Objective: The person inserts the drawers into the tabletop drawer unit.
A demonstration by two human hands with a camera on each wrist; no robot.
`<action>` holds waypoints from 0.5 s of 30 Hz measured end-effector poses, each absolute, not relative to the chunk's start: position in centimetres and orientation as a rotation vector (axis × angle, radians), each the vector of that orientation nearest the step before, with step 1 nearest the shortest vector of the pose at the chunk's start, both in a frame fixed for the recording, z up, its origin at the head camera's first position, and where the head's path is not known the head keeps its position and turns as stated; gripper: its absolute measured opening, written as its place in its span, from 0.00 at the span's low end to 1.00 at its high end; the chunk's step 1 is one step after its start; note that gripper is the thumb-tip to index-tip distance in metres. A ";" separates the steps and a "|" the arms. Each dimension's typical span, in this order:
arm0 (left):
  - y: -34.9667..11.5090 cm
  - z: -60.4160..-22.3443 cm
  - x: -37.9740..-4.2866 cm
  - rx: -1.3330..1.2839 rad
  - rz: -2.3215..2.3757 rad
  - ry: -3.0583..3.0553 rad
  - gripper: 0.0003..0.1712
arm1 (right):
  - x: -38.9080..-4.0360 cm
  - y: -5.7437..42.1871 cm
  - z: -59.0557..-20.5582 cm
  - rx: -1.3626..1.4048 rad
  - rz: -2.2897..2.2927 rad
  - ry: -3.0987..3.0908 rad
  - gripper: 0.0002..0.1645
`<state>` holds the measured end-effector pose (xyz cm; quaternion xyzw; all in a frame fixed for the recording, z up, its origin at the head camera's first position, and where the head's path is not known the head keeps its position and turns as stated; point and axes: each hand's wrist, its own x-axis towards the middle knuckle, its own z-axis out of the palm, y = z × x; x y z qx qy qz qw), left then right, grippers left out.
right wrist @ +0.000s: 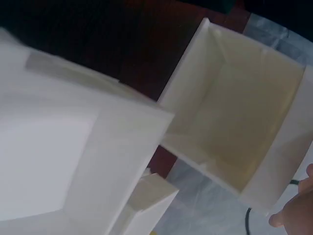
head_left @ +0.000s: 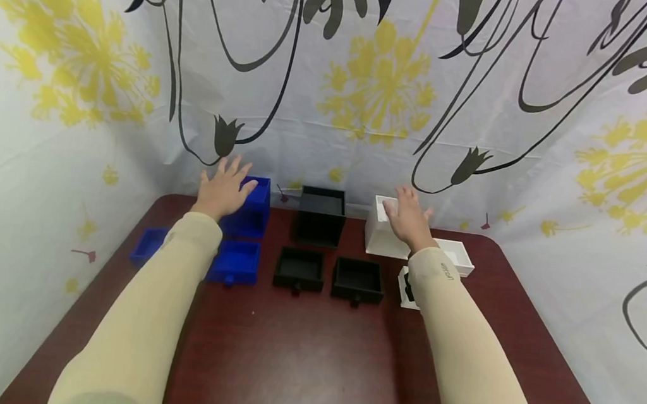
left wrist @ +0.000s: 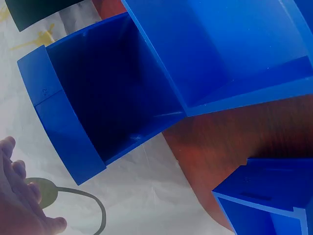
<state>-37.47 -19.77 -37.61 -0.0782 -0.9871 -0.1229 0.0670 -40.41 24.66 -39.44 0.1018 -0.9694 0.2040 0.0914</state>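
My left hand (head_left: pixel 222 189), fingers spread, hovers by the top of a blue box frame (head_left: pixel 255 217) that stands at the back left. In the left wrist view its fingers show at the lower left, apart from the blue box walls. My right hand (head_left: pixel 411 220), fingers extended and holding nothing, is over a tall white box frame (head_left: pixel 384 240) at the back right. Two blue drawers (head_left: pixel 236 260) lie in front of and left of the blue frame. A white drawer (head_left: pixel 457 256) sits right of the white frame; another white piece (head_left: pixel 402 290) is partly hidden by my right sleeve.
Between the hands stands a black box frame (head_left: pixel 319 227) with two black drawers (head_left: pixel 299 268) in front of it. The dark red table (head_left: pixel 300 359) ends at a patterned white cloth (head_left: pixel 309 99) behind and at both sides. A small black object (head_left: pixel 409 288) is by the near white piece.
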 end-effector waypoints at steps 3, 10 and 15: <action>-20.3 -37.4 -37.2 -0.222 -0.378 -2.980 0.38 | -40.7 23.3 -39.1 0.329 0.641 -2.868 0.39; -22.0 -37.4 -36.9 -0.216 -0.423 -2.955 0.37 | -40.7 19.2 -38.4 0.434 0.739 -2.854 0.39; -23.6 -38.2 -36.5 -0.229 -0.482 -2.939 0.35 | -40.8 16.2 -37.9 0.513 0.872 -2.828 0.40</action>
